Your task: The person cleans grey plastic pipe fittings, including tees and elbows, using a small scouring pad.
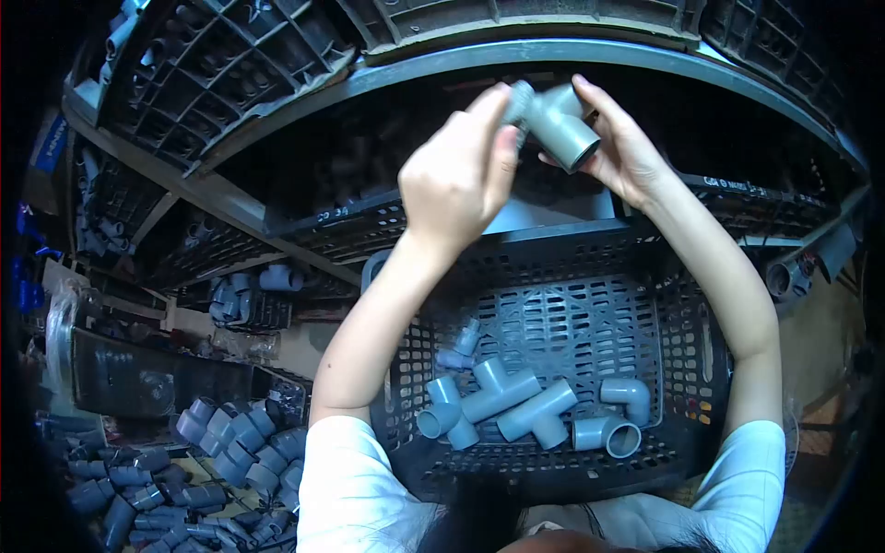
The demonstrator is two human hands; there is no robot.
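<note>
Above the crate's far rim, my right hand (622,147) grips a grey plastic pipe tee (564,134), its open end facing down and right. Close to the tee's left side, my left hand (461,170) is closed on a small grey ribbed piece (519,103); its exact kind is hard to make out. Below both hands stands a black perforated plastic crate (696,346). In it lie grey tees (539,412), a cross-shaped pair of fittings (449,415), elbows (627,396) and a smaller fitting (458,348).
A metal shelf rail (516,57) crosses over my hands, with black crates (230,74) on it. Behind the hands is a dark lower shelf holding more crates. Many grey fittings (235,442) are heaped at lower left. Large pipe pieces (790,276) sit at right.
</note>
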